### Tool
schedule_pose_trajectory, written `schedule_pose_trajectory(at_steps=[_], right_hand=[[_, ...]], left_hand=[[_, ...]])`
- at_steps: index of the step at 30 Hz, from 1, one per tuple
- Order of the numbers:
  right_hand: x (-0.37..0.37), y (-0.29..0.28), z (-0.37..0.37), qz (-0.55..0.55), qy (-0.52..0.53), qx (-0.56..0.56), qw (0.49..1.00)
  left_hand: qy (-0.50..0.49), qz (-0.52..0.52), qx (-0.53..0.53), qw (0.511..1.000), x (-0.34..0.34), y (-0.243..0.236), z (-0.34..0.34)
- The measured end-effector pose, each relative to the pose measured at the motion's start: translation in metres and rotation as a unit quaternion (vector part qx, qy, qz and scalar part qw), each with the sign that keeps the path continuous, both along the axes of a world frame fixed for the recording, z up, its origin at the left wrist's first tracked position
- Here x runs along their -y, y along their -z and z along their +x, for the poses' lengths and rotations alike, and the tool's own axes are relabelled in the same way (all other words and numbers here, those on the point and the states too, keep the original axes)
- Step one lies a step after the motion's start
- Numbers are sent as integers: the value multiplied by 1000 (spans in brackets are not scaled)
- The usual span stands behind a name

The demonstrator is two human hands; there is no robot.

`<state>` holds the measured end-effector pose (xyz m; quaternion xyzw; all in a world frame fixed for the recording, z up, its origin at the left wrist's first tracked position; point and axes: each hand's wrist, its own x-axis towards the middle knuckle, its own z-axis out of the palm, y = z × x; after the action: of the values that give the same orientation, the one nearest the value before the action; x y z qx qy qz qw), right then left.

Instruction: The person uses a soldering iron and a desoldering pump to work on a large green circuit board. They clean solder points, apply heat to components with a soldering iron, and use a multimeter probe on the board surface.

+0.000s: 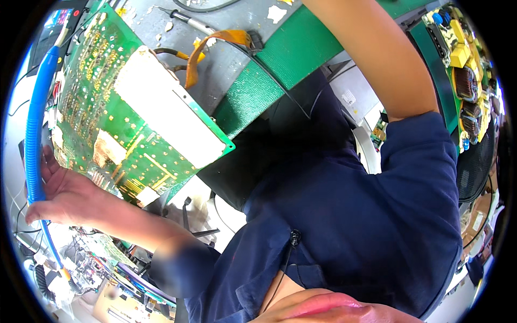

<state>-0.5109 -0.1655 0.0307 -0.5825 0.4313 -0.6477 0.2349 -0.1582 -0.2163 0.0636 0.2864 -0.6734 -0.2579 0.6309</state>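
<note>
At the left edge my left hand (67, 196) is closed round a long blue tool (35, 134) with a ribbed grip. The tool stands roughly upright, with a pale tapered upper end and a thin lower end. Beside this hand lies a big green circuit board (126, 124), crowded with solder points and bearing a broad white block (167, 107) along its right side. Brownish-white residue (109, 148) sticks to the board near my wrist. My right forearm (377, 48) reaches up past the top edge, so the right hand is out of sight.
A pen-like tool with a black cable (194, 22) lies on the grey bench top (226, 75), among white crumbs. Near it is an orange strap (221, 39). A green mat (291, 59) borders the bench. Another board with yellow parts and coils (466, 75) stands far right.
</note>
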Motion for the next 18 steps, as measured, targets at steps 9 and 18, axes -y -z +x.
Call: schedule_pose_trajectory(at_steps=[9,18], right_hand=[[6,1,-9,2,-76,-44,996],[11,6,0,-5,-121,23,992]], left_hand=[[-42,-10,-3,999,-22,4,-25],[-133,-41,28,990,-33,5,-39]])
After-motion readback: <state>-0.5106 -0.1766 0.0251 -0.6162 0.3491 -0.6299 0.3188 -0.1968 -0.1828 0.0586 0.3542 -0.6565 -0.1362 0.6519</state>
